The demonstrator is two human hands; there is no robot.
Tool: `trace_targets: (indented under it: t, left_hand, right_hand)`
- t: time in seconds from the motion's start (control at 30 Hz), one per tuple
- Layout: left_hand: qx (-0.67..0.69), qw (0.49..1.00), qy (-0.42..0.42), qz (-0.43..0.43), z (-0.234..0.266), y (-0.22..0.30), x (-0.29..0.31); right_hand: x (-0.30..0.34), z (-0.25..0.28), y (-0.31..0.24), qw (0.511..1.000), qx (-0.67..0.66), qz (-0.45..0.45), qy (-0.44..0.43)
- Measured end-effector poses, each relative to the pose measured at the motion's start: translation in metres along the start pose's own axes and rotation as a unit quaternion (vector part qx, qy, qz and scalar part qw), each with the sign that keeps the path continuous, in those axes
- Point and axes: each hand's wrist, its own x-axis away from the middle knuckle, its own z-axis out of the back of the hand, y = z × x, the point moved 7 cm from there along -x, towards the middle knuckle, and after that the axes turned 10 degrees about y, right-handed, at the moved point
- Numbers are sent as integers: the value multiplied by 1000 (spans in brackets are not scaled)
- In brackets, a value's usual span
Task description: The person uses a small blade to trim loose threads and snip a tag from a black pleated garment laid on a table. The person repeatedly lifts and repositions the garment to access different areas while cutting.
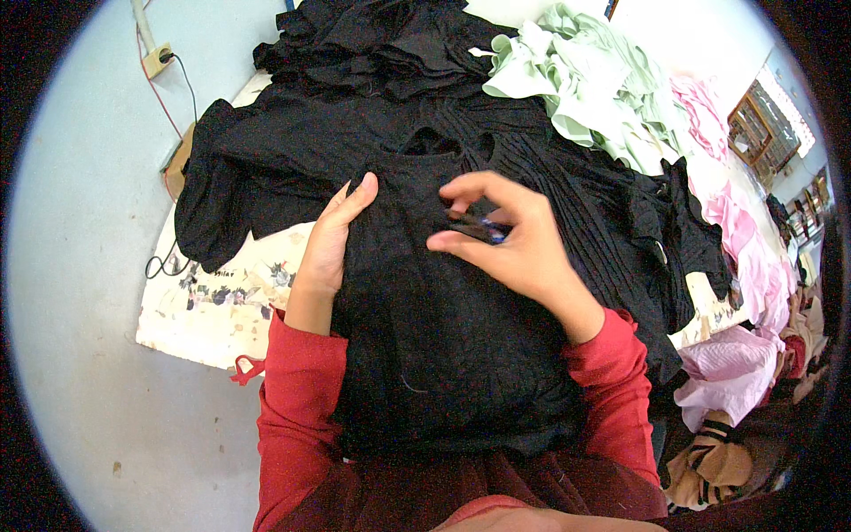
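A black garment [425, 328] with a round neck opening and pleated parts spreads across the table and hangs down towards my lap. My left hand [330, 239] grips its left edge, thumb on top and fingers hidden beneath the cloth. Above the middle of the garment, my right hand [514, 235] is curled around small thread snips [479, 229], dark with a bit of blue. Motion blurs the snips, and part of them is hidden in the palm. Thumb and forefinger stand apart at the tips.
More black cloth [372, 44] is heaped at the far side of the table [213, 319]. Pale green cloth [594, 80] lies far right, with pink cloth [745, 239] beyond it. Along the left wall, a cable runs from a socket [158, 60]. Striped brown cloth [714, 461] is low on the right.
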Motion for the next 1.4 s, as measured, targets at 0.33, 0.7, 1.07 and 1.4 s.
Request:
trace_targets:
  t: [0.33, 0.7, 1.07, 1.4]
  left_hand:
    - [41, 999, 22, 13, 16, -4, -6]
    - [-225, 958, -163, -78, -3, 20, -3]
    - [-267, 315, 151, -898, -141, 223, 89]
    - [-661, 530, 69, -527, 4, 39, 47]
  right_hand:
    - [-24, 48, 68, 939, -218, -228, 138]
    - [-44, 23, 35, 992, -78, -55, -83]
    - [-101, 157, -115, 829, 176, 357, 392]
    - [48, 25, 55, 981, 124, 145, 33]
